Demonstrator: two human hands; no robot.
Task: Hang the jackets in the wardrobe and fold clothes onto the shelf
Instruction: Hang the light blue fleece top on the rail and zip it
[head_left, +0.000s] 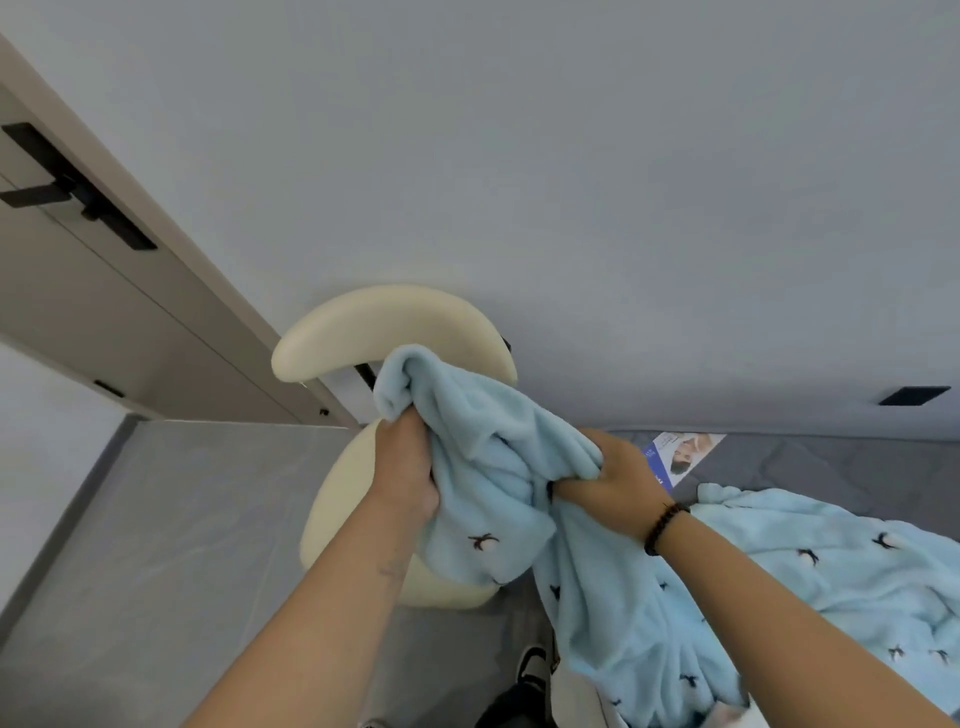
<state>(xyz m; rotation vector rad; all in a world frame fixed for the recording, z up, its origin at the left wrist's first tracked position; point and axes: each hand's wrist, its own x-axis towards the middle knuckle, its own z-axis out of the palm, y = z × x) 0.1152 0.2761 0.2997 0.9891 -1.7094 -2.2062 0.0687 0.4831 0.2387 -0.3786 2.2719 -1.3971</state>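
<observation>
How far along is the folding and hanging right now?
Nothing looks finished: no hung jacket or folded pile is in view. In hand: left hand and right hand both grip the light blue fleece garment, unfolded and trailing onto the bed. Folding and shelving remain.

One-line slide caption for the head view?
Both hands, left hand and right hand, grip a light-blue fleece garment lifted above a cream chair.

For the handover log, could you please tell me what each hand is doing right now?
Left hand: closed, gripping a bunched part of the light blue fleece garment.
Right hand: closed, gripping the same garment further along.
</observation>
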